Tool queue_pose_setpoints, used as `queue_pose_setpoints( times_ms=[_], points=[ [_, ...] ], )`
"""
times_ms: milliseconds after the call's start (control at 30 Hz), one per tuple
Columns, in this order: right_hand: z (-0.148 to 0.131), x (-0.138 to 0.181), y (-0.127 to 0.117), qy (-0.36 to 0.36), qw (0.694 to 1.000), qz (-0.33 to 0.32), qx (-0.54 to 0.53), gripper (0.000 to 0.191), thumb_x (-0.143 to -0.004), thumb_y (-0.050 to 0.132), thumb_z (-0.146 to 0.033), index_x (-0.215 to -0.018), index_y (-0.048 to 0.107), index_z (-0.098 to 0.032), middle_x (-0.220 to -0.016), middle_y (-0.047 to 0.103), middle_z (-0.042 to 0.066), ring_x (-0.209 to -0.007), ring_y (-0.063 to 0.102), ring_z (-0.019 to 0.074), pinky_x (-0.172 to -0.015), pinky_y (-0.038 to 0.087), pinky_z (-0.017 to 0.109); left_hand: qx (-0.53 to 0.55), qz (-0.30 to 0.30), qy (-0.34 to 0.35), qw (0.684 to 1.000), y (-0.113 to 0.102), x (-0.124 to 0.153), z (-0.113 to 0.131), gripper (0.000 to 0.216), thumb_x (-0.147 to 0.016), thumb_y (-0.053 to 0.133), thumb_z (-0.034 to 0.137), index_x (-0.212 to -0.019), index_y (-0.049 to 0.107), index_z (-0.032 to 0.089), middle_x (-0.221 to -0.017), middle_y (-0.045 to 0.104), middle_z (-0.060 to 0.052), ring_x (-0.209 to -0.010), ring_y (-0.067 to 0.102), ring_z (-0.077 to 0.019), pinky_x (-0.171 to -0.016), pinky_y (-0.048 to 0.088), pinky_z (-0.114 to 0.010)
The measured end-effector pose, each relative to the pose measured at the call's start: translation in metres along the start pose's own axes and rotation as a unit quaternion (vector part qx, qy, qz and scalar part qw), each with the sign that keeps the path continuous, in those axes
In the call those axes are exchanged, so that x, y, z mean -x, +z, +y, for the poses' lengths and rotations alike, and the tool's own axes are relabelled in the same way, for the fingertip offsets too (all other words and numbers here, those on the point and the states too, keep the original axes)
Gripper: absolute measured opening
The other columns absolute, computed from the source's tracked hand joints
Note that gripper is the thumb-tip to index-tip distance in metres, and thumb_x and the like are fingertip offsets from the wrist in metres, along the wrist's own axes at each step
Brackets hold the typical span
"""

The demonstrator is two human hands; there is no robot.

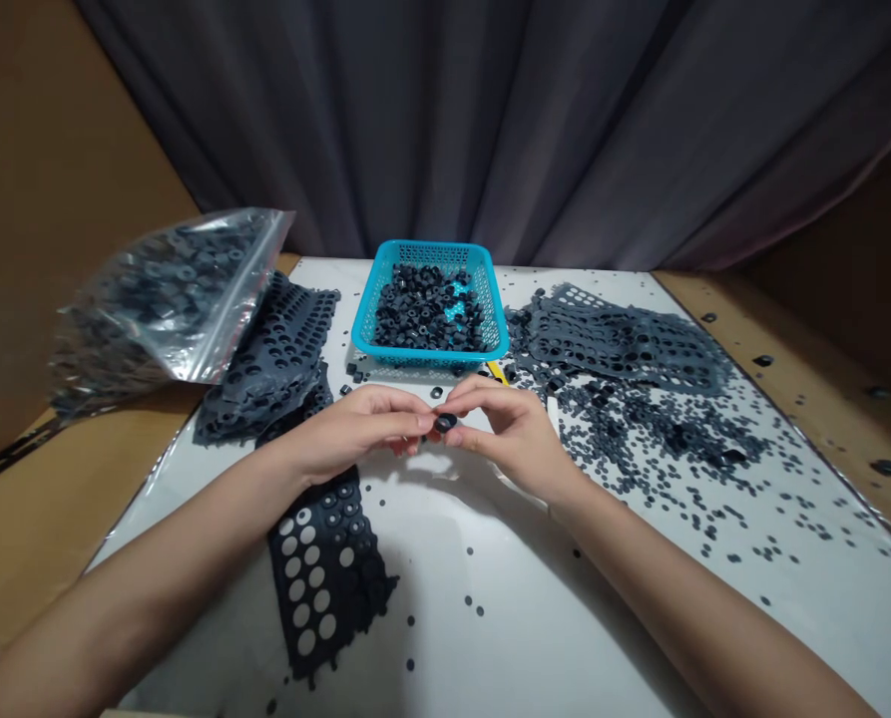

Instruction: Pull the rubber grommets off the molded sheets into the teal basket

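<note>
Between the fingertips of both hands sits a small round black rubber piece [446,423], held above the white tabletop. My left hand [370,419] pinches it from the left, and my right hand [516,429] grips it from the right with thumb and forefinger. Beneath my left wrist lies a black perforated rubber sheet [362,558]; some of its holes are punched through and others still hold round pieces. Just beyond the hands stands a turquoise basket [430,356] holding many small black pieces.
A clear zip bag [183,299] full of black pieces rests at the left on stacked perforated sheets [280,339]. More punched sheets [625,344] lie at the right, with small black discs [640,439] scattered before them. A yellow strip [497,372] shows by the basket. A grey curtain [445,130] hangs behind.
</note>
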State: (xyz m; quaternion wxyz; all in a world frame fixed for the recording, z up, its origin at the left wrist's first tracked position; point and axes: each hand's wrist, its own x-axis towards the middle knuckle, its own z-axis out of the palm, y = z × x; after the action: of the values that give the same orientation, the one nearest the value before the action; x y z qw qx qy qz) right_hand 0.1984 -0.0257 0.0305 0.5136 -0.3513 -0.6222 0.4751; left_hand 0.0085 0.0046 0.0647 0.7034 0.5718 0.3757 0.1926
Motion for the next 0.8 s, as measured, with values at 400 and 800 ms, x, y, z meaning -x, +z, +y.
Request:
queue_pose_setpoints(
  times_ms=[400, 800],
  points=[
    [-0.005, -0.001, 0.001, -0.007, 0.996, 0.033, 0.079, 0.016, -0.066, 0.08, -0.035, -0.075, 0.073, -0.023, -0.077, 0.066, 0.003, -0.075, 0.06, 0.0173, -0.071, 0.046, 0.034, -0.061, 0.013, -0.019, 0.998, -0.007, -0.004, -0.008, 0.026, -0.071, 0.063, 0.033, -0.088, 0.069, 0.015, -0.08, 0.066, -0.005, -0.067, 0.057, -0.0151, -0.064, 0.046, -0.029],
    [0.01, -0.01, -0.024, 0.059, 0.984, 0.125, 0.114, 0.019, -0.069, 0.076, -0.037, -0.077, 0.071, -0.02, -0.079, 0.065, 0.003, -0.069, 0.056, 0.0147, -0.063, 0.044, 0.03, -0.515, 0.117, 0.141, 0.837, 0.008, -0.012, -0.055, 0.016, -0.085, 0.051, 0.02, -0.091, 0.065, 0.018, -0.092, 0.063, -0.007, -0.093, 0.059, -0.0236, -0.082, 0.047, -0.036]
  ],
)
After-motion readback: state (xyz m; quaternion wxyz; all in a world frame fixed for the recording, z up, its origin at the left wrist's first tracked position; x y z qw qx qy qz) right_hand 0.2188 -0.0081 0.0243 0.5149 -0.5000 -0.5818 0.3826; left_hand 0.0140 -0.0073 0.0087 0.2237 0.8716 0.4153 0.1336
